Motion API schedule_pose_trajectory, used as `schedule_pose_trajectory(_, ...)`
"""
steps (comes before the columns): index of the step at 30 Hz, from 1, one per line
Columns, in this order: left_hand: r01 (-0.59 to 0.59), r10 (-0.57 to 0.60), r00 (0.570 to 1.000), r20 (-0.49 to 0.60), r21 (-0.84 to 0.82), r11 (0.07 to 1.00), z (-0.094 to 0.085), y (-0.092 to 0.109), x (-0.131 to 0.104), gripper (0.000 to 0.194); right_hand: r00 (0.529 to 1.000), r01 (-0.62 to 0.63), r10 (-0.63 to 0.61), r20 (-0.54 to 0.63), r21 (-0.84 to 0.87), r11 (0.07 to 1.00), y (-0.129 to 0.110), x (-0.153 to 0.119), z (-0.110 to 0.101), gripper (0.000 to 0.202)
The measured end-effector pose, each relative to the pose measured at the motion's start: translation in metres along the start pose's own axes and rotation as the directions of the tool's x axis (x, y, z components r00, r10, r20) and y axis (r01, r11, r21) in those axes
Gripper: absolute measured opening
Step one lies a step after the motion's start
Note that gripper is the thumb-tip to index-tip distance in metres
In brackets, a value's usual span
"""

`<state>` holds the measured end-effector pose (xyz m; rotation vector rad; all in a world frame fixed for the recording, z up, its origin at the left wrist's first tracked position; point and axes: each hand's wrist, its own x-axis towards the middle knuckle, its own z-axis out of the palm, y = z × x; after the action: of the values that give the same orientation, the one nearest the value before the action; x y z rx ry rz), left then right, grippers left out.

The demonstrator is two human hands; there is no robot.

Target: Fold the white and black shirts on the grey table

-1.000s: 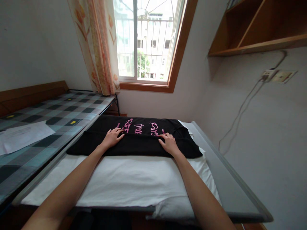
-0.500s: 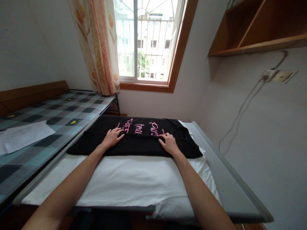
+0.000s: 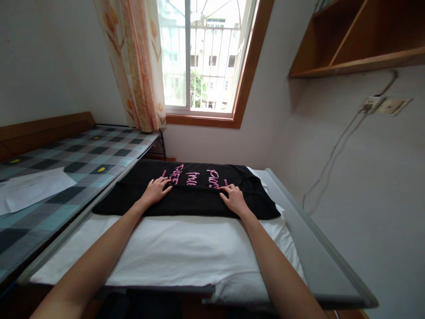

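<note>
A black T-shirt (image 3: 199, 201) with pink lettering lies across the table, its near side folded over toward the window so that part of the lettering is covered. Under it a white garment (image 3: 186, 252) is spread out, with one sleeve-like piece hanging over the near edge. My left hand (image 3: 156, 190) rests flat on the left part of the fold, fingers spread near the lettering. On the right part of the fold lies my right hand (image 3: 234, 198), fingers stretched out near the collar end. Both palms press on the cloth without gripping it.
The grey table (image 3: 318, 252) has a raised rim on its right. At left stands a bed with a checked mattress (image 3: 122, 153) and white papers (image 3: 36, 188) on it. A curtain (image 3: 139, 66) hangs by the window. Cables (image 3: 335, 150) run down the right wall below a wooden shelf (image 3: 361, 57).
</note>
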<state>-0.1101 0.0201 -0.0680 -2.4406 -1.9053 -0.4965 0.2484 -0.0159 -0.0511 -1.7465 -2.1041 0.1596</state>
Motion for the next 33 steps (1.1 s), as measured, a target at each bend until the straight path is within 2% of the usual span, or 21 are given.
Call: schedule_pose_trajectory(33, 0.004, -0.004, 1.0, 0.012, 0.015, 1.0, -0.0043, 0.005, -0.0017, 0.044, 1.0, 0.013, -0.013, -0.012, 0.001, 1.0, 0.001, 0.0002, 0.0014, 0.029)
